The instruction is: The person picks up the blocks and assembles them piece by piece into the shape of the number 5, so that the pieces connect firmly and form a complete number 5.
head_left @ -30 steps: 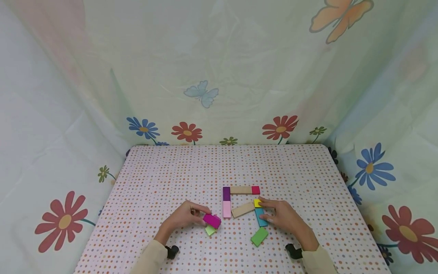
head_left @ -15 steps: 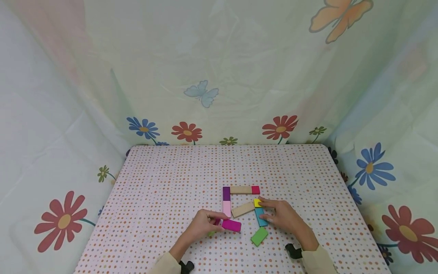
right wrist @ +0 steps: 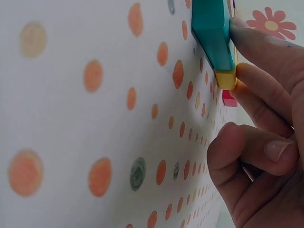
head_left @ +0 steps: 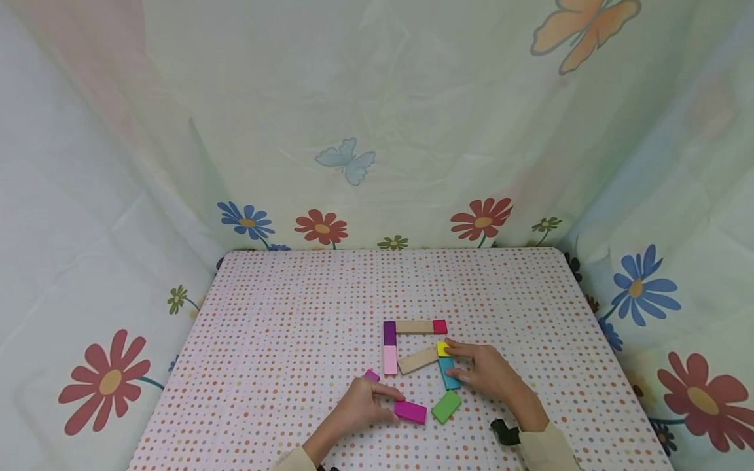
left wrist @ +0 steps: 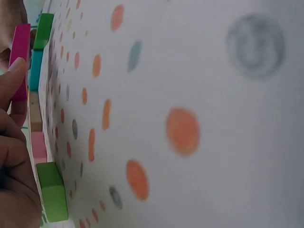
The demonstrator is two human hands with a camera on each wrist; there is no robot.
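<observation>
My left hand (head_left: 360,404) pinches a magenta block (head_left: 410,412) between thumb and fingers, left of a green block (head_left: 446,406). The left wrist view puts this block at a slant, seemingly raised off the table. My right hand (head_left: 485,367) rests its index finger on a small yellow block (head_left: 442,349) and its thumb on a teal block (head_left: 449,373). Its other fingers are curled, as the right wrist view shows. Behind the left hand peeks a second magenta block (head_left: 371,375). A light green block (left wrist: 53,192) shows in the left wrist view; the hand hides it in the head view.
Purple (head_left: 389,333) and pink (head_left: 390,360) blocks form a left side. A wooden block (head_left: 415,327) and a red block (head_left: 440,326) run along the back. A slanted wooden block (head_left: 417,360) meets the yellow one. Patterned cloth surrounds the dotted table (head_left: 283,314).
My left hand has moved right and nearer the front edge, carrying the magenta block from beside the light green block toward the green one. My right hand has stayed in place.
</observation>
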